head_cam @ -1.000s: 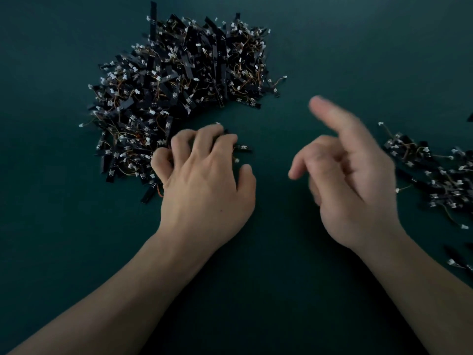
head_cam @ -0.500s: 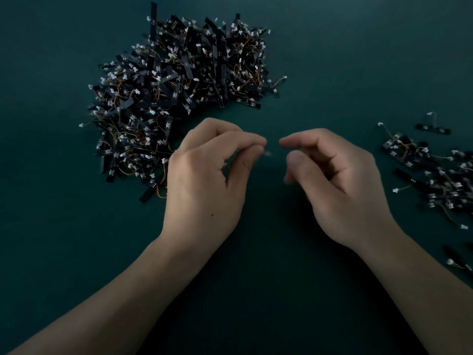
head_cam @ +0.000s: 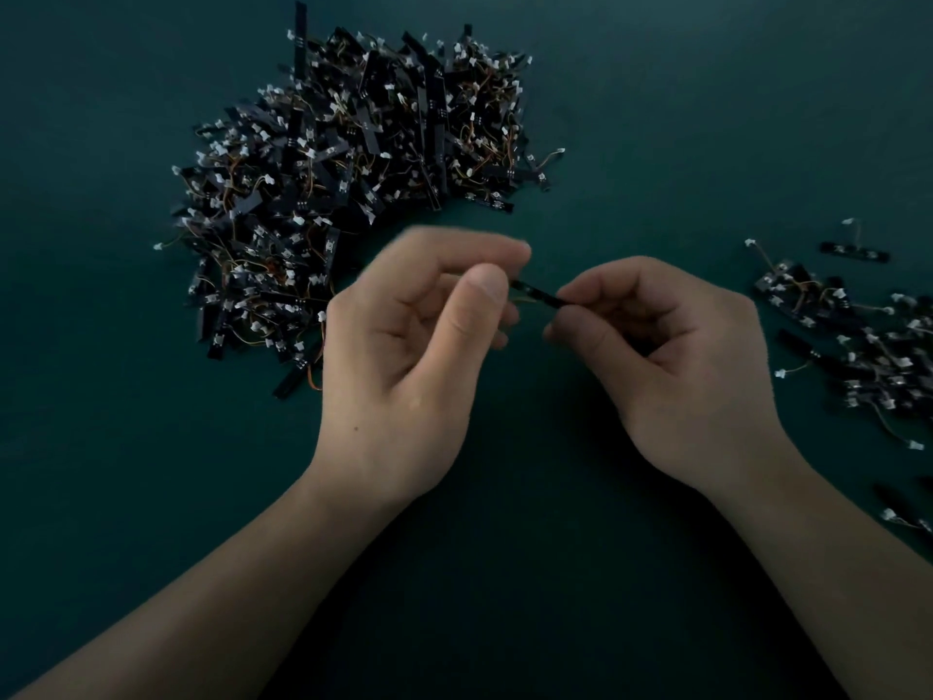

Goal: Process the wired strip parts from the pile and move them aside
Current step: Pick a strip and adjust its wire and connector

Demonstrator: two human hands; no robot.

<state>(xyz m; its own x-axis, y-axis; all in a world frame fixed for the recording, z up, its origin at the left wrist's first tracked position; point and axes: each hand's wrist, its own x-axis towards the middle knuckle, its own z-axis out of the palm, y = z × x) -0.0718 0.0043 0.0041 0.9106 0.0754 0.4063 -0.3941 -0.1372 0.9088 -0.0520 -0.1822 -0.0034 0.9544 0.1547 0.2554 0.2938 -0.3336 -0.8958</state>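
1. Here we hold one wired strip part (head_cam: 537, 294) up off the bench (head_cam: 505, 573), in the gap between our two hands and just in front of the big pile (head_cam: 353, 184).
2. Our left hand (head_cam: 404, 366) has its grip clenched on the strip's left end, which is pinched between thumb and forefinger. Those fingertips are blurred, so we cannot tell how much of the strip sits inside the pinch.
3. Our right hand (head_cam: 671, 366) grasps the other end, with the fingers curled in and the tips closed on it.
4. The strip's long axis runs across us from hand to hand, dipping a little toward the right. Only a short black length shows between the two grips, and its wire is too small to make out.
5. The set-aside group (head_cam: 858, 346) lies at the right edge of the bench, well apart from the strip and beyond the right hand. The pile lies the opposite way, up and to the left past the left knuckles.
6. The right hand is therefore the nearer one to where the part goes. We judge that the left grip should let go first, and that the right should then carry the strip outward along its own axis.
7. One risk we see is a trailing wire catching in the left fingers as the hands part.
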